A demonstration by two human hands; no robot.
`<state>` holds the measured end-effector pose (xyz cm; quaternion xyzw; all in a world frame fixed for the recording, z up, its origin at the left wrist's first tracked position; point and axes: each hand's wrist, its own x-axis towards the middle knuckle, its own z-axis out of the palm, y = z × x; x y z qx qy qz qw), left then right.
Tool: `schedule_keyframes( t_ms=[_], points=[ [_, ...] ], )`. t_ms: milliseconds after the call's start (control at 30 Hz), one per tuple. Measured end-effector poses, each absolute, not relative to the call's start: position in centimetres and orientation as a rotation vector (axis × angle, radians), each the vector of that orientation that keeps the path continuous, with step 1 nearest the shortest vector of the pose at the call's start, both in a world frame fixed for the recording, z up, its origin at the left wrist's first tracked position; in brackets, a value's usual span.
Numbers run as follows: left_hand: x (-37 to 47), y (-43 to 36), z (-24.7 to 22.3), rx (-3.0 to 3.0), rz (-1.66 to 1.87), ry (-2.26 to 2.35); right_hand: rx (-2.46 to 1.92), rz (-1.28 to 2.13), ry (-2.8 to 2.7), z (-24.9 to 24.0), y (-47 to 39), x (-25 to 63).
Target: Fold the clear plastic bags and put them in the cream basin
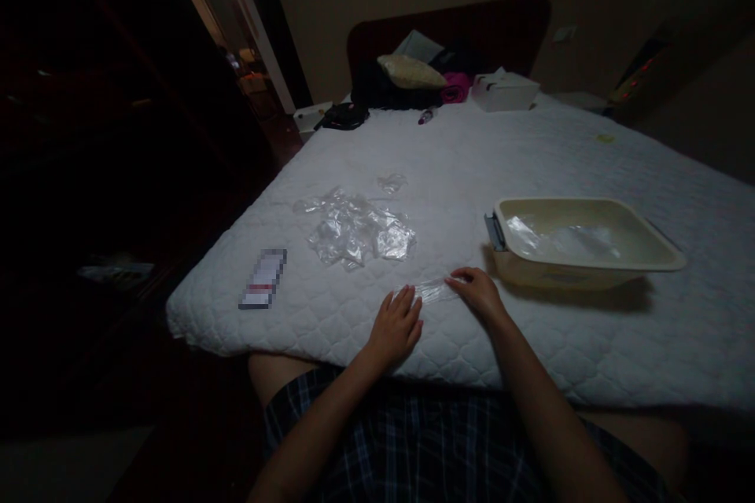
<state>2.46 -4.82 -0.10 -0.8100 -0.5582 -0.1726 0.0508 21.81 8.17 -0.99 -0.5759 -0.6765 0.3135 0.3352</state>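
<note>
A narrow, folded clear plastic bag (433, 291) lies on the white quilted bed cover near its front edge. My left hand (397, 328) rests flat over the left end of the plastic, fingers apart. At the right end, my right hand (479, 295) pinches the plastic between thumb and fingers. Beyond my left hand is a loose heap of crinkled clear plastic bags (359, 232), with one more bag (392, 183) just behind it. To the right stands a cream plastic bin (590, 275) with a grey handle, holding some clear plastic.
A phone-like object (263, 280), its screen blurred, lies at the left on the bed (566, 161). Toward the headboard (448, 27) are a white box (506, 92), a beige pillow (411, 71), dark and magenta cloth, a black bag (346, 116) and a small bottle (425, 116).
</note>
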Motion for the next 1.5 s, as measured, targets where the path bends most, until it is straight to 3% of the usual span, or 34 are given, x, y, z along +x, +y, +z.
schedule_keyframes(
  t_ms=[233, 300, 433, 567, 700, 933, 1233, 1500],
  points=[
    [2.4, -4.8, -0.1, -2.42, -0.588, -1.75, -1.388, 1.176, -1.524, -0.3, 9.0, 22.9],
    [2.4, -4.9, -0.1, -2.415, -0.583, -1.761, -1.426, 1.057, -1.448, 0.3, 8.5, 22.9],
    [2.5, -4.9, -0.1, -2.404, -0.594, -1.772, -1.355, 0.46, -1.621, 2.0, 5.1, 21.4],
    [2.6, -4.9, 0.1, -2.397, -0.634, -1.78, -0.982, 0.344, -2.169, 2.5, 1.0, 18.5],
    [2.6, -5.1, 0.0, -2.404, -0.756, -1.773, -1.096, 0.255, -2.269, 0.7, 0.2, 17.1],
    [-1.0, -6.3, -0.4, -2.329, -1.084, -1.677, -0.935, 0.474, -2.306, -0.5, 2.2, 18.7],
    [-2.1, -2.6, 0.8, -2.664, -0.708, -1.2, -0.695, 0.878, -2.248, 0.2, 4.5, 19.1],
    [-0.4, -2.1, -0.9, -2.761, -0.801, -1.304, -0.821, 0.887, -2.044, 0.2, 4.1, 19.3]
  ],
)
